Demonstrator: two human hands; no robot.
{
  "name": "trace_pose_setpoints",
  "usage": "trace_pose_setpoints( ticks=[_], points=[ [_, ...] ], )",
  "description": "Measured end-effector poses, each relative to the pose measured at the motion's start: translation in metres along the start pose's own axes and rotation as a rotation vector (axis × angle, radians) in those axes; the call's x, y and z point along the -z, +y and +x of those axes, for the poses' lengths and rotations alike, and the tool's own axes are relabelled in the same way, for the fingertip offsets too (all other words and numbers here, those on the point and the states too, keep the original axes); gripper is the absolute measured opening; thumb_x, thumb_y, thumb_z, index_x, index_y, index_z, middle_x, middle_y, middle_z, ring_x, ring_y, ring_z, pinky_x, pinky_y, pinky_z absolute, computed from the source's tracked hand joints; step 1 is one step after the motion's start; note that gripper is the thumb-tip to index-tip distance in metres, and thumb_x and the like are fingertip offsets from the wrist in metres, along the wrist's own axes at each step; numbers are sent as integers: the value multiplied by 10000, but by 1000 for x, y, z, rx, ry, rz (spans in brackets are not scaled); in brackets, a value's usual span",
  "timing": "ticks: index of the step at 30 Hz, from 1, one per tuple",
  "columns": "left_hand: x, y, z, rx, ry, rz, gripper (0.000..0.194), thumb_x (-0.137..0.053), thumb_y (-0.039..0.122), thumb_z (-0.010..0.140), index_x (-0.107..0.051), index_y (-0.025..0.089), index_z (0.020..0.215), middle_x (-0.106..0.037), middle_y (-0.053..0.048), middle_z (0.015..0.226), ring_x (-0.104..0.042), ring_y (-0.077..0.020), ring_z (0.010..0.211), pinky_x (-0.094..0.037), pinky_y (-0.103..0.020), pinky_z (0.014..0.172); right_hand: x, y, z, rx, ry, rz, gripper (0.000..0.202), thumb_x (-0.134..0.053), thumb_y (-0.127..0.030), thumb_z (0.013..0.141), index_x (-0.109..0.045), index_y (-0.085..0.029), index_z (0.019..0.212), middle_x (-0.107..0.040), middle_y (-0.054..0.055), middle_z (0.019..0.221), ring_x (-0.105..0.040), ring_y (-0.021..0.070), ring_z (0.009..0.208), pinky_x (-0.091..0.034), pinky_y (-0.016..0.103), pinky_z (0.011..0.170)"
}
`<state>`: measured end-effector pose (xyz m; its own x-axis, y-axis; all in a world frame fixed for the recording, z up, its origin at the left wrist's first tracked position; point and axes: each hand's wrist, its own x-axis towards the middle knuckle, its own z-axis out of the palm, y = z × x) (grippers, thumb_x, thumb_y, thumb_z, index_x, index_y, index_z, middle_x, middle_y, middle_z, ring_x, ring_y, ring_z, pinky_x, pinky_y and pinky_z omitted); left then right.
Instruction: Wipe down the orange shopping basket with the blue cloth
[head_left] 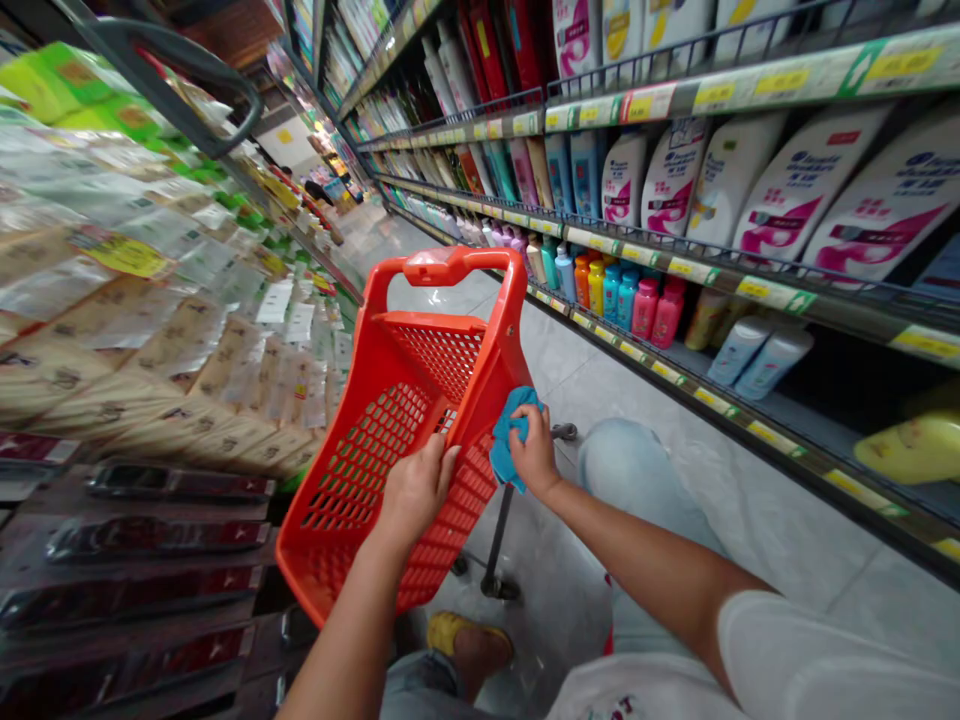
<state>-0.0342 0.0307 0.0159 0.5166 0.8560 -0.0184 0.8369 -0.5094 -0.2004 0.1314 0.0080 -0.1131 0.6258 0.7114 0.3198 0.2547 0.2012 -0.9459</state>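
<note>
Lengthwise ahead, the red trolley basket [480,385] is set; its right-hand rim is grasped by the left hand [420,490], and a blue cloth [504,455] is held against its outer wall by the right hand [534,447].

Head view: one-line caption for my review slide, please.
Left hand grips a red basket while the right hand holds a blue cloth against its side.

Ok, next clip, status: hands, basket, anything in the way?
Left grip on red basket, at its rim. Right grip holding blue cloth against basket's side. Packaged goods crowding left, bottle shelves right.
</note>
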Motion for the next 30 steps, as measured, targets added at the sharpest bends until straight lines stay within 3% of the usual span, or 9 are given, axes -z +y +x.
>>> trace_pose_setpoints(
  ticks=[3,9,12,15,17,21,24,27,30],
  points=[
    [0,-7,0,-35,15,9,394,-253,433,1034,-566,194,1049,-712,-77,758,-706,-229,739,-424,-280,629,18,3,12,-36,86,-2,191,-445,-109,771,-502,-231,907,-532,58,950,-536,235,967,-457,418,965],
    [1,-19,-2,-75,37,20,405,-252,441,1022,-574,199,982,-708,-88,759,-691,-230,721,-423,-294,636,27,-34,56,159,166,44,292,-479,-132,824,-536,-249,1085,-570,90,1137,-519,237,1156,-414,412,1070],
    [2,-24,-6,-60,47,17,378,-271,426,1014,-572,204,959,-708,-80,747,-688,-224,720,-409,-288,632,21,-10,37,-42,144,37,281,-492,-131,783,-547,-240,1036,-579,77,1107,-532,231,1135,-428,398,1048],
    [5,-28,-6,-24,60,13,374,-271,412,1017,-564,211,900,-689,-64,703,-675,-216,679,-371,-280,598,15,28,6,-314,175,-7,218,-478,-124,726,-523,-222,916,-568,33,918,-561,216,967,-474,358,934],
    [12,-26,-1,0,65,13,396,-282,447,1019,-560,217,858,-671,-50,670,-658,-212,638,-342,-280,575,9,40,-4,-372,197,-22,206,-483,-120,699,-506,-215,880,-538,16,850,-556,209,896,-483,349,889],
    [29,2,30,19,111,-60,388,-388,544,990,-608,224,982,-728,-56,820,-684,-223,736,-377,-282,617,-7,18,7,-267,193,4,313,-497,-124,733,-529,-209,1033,-558,71,1063,-567,209,1026,-455,365,986],
    [33,37,62,62,262,-229,396,-451,534,976,-601,224,1172,-746,-76,1032,-704,-237,910,-438,-290,719,-19,1,15,-102,124,67,339,-509,-146,779,-516,-221,1109,-566,90,1153,-559,212,1125,-433,370,1038],
    [26,62,84,187,374,-259,414,-381,492,1011,-591,181,1184,-732,-112,1037,-693,-264,956,-445,-319,752,-26,12,10,-203,129,59,297,-514,-130,746,-497,-213,1031,-598,72,1082,-576,207,1070,-454,356,1000],
    [16,69,89,269,449,-248,415,-356,470,1021,-605,161,1144,-722,-131,996,-683,-277,939,-433,-335,755,-24,36,11,-333,194,26,252,-477,-99,706,-460,-219,926,-585,30,898,-578,201,940,-486,325,888]
  ],
)
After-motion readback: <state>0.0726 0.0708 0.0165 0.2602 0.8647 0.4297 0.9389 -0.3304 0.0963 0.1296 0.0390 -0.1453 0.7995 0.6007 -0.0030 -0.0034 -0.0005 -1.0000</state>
